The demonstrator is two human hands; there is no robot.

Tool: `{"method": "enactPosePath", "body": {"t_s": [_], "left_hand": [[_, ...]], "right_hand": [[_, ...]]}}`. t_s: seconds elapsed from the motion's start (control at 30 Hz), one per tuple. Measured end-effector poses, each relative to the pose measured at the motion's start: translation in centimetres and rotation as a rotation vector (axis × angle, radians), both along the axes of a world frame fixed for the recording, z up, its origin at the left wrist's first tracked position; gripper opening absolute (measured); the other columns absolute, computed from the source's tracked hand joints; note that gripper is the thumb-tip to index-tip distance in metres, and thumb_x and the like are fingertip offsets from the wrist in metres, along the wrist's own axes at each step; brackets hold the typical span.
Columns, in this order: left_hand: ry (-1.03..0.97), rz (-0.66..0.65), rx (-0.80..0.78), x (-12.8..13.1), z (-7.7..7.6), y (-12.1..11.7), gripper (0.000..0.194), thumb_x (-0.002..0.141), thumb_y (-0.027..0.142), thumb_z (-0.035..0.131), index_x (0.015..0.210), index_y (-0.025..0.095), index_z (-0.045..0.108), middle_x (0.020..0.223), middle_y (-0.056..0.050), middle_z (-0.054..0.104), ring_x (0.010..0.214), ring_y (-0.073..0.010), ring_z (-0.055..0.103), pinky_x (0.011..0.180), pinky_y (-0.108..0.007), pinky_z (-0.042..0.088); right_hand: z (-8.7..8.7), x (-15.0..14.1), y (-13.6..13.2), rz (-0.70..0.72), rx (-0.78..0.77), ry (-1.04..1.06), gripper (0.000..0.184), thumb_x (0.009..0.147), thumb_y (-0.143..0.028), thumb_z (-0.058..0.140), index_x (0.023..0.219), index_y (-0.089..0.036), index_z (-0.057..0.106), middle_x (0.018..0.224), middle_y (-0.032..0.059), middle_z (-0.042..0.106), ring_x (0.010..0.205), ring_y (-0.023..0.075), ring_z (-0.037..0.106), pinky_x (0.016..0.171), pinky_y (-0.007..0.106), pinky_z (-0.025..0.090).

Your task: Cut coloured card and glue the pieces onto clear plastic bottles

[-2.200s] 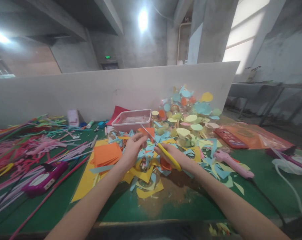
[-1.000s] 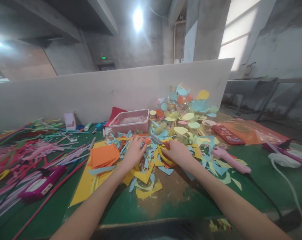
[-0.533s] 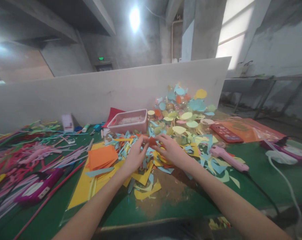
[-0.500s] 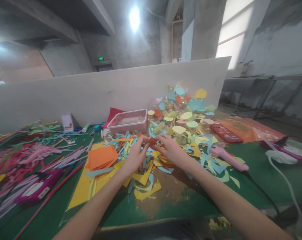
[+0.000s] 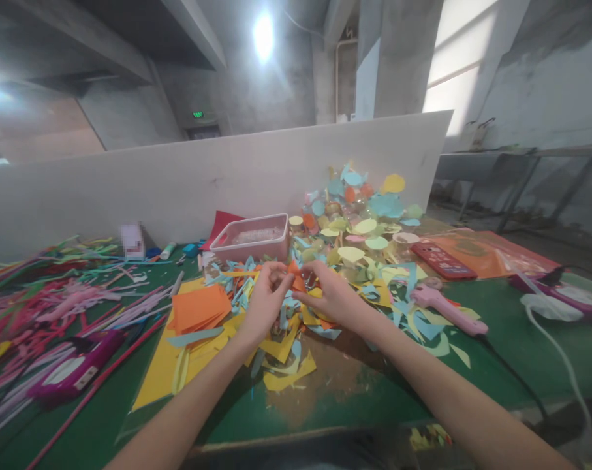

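A piece of orange paper [image 5: 296,277] is between my two hands above a heap of cut paper scraps [image 5: 288,316]. My left hand [image 5: 270,294] is closed, with thumb and forefinger pinched at the paper's left edge. Facing it from the right, my right hand [image 5: 331,295] has its fingers curled, thumb below and forefinger above. Within that curl shows something small with a greyish shine, too blurred to name. Left of my hands lies a stack of orange paper sheets [image 5: 201,309] on yellow paper [image 5: 153,372].
Behind my hands stands a pink basket [image 5: 250,249]. Paper discs on clear pieces [image 5: 359,225] are piled at the back right. A pink glue gun [image 5: 450,312] with a cord and a red phone [image 5: 443,260] lie right. Fuzzy stems [image 5: 75,303] and a purple device [image 5: 77,365] lie left.
My hands have shifted slightly. My right thumb and forefinger have spread further apart, and more of the orange paper shows between the hands, now tilted upward.
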State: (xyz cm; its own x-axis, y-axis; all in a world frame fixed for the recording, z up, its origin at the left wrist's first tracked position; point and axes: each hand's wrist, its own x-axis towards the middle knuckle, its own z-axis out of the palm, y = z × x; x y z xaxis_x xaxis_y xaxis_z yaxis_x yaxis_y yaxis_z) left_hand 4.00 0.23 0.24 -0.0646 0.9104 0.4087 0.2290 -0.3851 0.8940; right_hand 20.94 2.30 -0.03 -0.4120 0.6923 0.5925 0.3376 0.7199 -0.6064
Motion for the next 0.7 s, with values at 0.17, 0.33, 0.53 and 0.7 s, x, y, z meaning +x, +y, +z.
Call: {"method": "enactPosePath", "body": {"t_s": [0.17,0.33,0.53,0.7], "left_hand": [[-0.024,0.001,0.028,0.2,0.3,-0.2,0.023,0.086,0.038,0.063,0.098,0.022,0.051,0.071,0.005,0.055,0.067,-0.0127,0.055,0.064,-0.024,0.040],[-0.066,-0.004,0.064,0.5,0.3,-0.5,0.023,0.085,0.036,0.064,0.099,0.022,0.051,0.076,0.003,0.058,0.072,-0.0126,0.057,0.070,-0.025,0.043],[-0.025,-0.059,0.065,0.5,-0.2,-0.5,0.021,0.086,0.034,0.064,0.099,0.024,0.052,0.083,0.002,0.059,0.081,-0.0135,0.060,0.077,-0.026,0.045],[0.100,-0.099,0.043,0.6,0.2,-0.8,0.022,0.085,0.036,0.064,0.100,0.024,0.054,0.094,-0.001,0.063,0.090,-0.0172,0.062,0.082,-0.030,0.047]], "right_hand": [[0.0,-0.2,-0.2,0.026,-0.062,0.038,0.023,0.092,-0.037,0.057,0.107,-0.020,0.053,0.098,0.0068,0.062,0.087,0.0198,0.060,0.077,0.034,0.047],[0.0,-0.5,0.2,0.033,-0.226,0.196,0.022,0.093,-0.034,0.046,0.104,-0.019,0.056,0.096,0.0053,0.064,0.083,0.0180,0.059,0.077,0.033,0.047],[0.9,-0.1,0.8,-0.016,-0.482,0.492,0.018,0.081,-0.036,0.055,0.088,-0.020,0.059,0.079,-0.0006,0.062,0.076,0.0168,0.056,0.073,0.031,0.045],[1.3,0.0,0.3,0.108,-0.687,0.554,0.024,0.074,-0.042,0.066,0.082,-0.019,0.061,0.071,-0.0026,0.062,0.070,0.0154,0.058,0.066,0.028,0.045]]}}
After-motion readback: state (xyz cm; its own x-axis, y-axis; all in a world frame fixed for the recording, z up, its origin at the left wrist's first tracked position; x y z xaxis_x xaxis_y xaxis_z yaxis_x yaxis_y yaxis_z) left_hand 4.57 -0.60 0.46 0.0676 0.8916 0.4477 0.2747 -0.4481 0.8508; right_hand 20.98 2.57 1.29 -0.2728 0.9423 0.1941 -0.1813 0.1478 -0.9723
